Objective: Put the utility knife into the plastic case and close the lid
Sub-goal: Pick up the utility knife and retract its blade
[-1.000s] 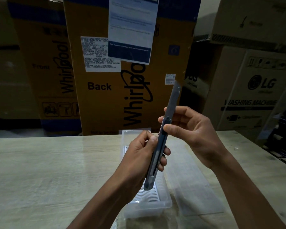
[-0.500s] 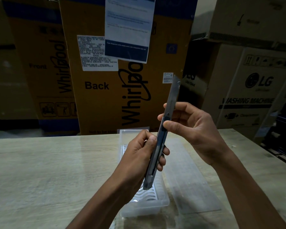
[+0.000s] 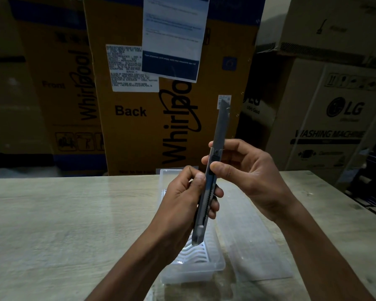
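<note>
The left hand (image 3: 183, 203) is closed around the lower handle of the slim grey metal utility knife (image 3: 211, 177), held near-upright above the open clear plastic case (image 3: 206, 270) on the pale wood-grain table (image 3: 63, 224). The right hand (image 3: 245, 172) pinches the knife's slider area. The case's transparent flat lid (image 3: 254, 240) lies just right.

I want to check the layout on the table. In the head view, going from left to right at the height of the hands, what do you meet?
Bare table → left hand → utility knife → right hand → clear lid lying flat on the table.
</note>
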